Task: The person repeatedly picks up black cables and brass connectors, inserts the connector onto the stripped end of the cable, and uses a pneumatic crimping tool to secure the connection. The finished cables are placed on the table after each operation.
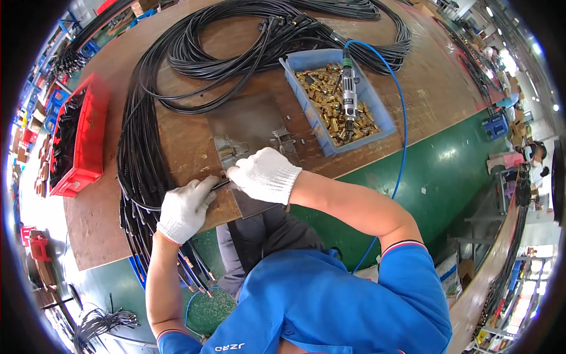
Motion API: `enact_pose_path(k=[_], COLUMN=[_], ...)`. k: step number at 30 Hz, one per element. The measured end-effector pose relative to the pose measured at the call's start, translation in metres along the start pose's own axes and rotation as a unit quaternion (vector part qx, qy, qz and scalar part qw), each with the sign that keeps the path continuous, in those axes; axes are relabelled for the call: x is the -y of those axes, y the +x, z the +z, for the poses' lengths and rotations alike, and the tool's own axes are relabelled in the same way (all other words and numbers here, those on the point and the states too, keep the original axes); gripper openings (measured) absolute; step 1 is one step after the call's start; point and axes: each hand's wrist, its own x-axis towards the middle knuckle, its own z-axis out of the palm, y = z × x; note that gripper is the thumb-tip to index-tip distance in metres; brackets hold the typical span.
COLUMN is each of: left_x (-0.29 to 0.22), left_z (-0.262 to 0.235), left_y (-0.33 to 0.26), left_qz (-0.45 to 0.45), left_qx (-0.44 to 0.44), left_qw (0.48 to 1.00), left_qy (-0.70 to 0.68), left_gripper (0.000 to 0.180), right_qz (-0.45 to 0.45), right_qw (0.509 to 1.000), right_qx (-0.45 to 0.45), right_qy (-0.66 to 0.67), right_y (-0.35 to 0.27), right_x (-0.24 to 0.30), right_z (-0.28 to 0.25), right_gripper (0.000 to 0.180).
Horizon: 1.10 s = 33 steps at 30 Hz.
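Both my hands wear white knit gloves. My left hand [184, 207] grips the end of a black cable [219, 184] at the near edge of the brown workbench [177, 135]. My right hand [265, 174] presses down beside it, over a small metal clamp fixture [229, 150] mounted on a grey steel plate [247, 121]. The cable end points into the fixture; the fingertips hide the exact contact. A second metal fixture [284, 140] sits just right of my right hand.
A blue bin [377, 112] of brass fittings holds a pneumatic tool [349, 88] with a blue air hose [402, 135]. Coiled black cables [194, 53] cover the bench's far and left side. A red crate [88, 141] stands left. Green floor lies to the right.
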Motion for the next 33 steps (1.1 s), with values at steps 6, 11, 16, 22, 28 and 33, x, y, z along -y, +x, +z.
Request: enact_pose_path(k=[6, 11, 16, 22, 28, 33], left_x=[0.000, -0.001, 0.002, -0.006, -0.006, -0.008], left_z=[-0.001, -0.008, -0.001, -0.004, -0.004, -0.002], left_y=[0.003, 0.008, 0.010, 0.009, 0.008, 0.011], left_qz=[-0.016, -0.045, -0.029, -0.044, -0.029, -0.009], left_qx=[-0.026, -0.018, -0.026, -0.023, -0.020, -0.042], left_qw=[0.999, 0.995, 0.993, 0.993, 0.995, 0.992], left_qy=[-0.023, -0.084, -0.116, -0.110, -0.088, -0.122], left_gripper=[0.029, 0.025, 0.026, 0.037, 0.044, 0.043], right_qz=[-0.004, 0.403, 0.436, 0.424, 0.434, 0.401], right_qw=[0.995, 0.913, 0.877, 0.876, 0.888, 0.837], right_qx=[-0.016, -0.025, 0.153, 0.167, 0.096, -0.220], right_qy=[-0.101, -0.050, -0.136, -0.158, -0.117, 0.302], right_y=[-0.017, -0.060, -0.074, -0.079, -0.084, -0.088], right_x=[-0.021, -0.088, -0.110, -0.118, -0.118, -0.086], right_z=[-0.033, -0.129, -0.106, -0.099, -0.101, -0.105], right_gripper=[0.010, 0.040, 0.030, 0.020, 0.026, 0.026])
